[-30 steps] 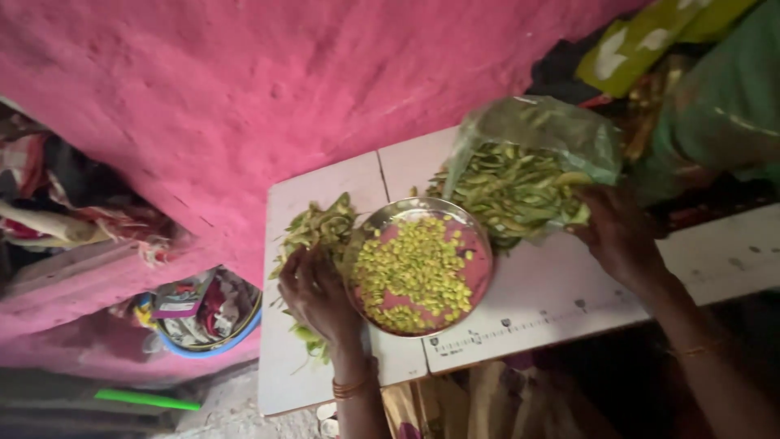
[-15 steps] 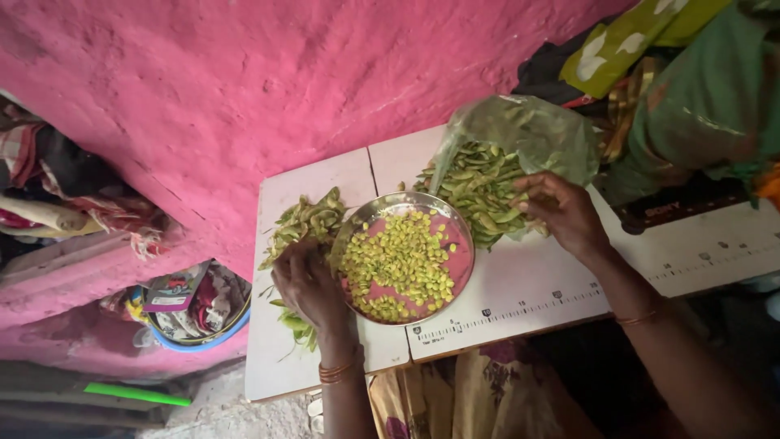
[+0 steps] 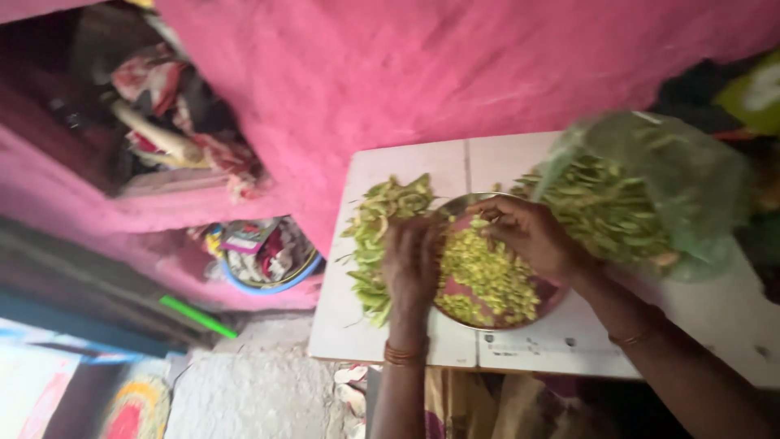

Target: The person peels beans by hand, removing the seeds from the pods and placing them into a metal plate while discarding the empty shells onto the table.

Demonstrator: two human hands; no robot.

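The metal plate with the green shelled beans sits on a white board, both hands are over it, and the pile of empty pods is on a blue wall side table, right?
Not quite. In the head view the pile of empty pods lies on the same white board, beside the metal plate. The left hand and right hand are over it.

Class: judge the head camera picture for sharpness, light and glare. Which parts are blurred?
Head view: motion blur smears the whole frame, worst on the plastic bag of pods and both hands, left and right; soft, even light, no hard shadows; no glare on the metal plate.
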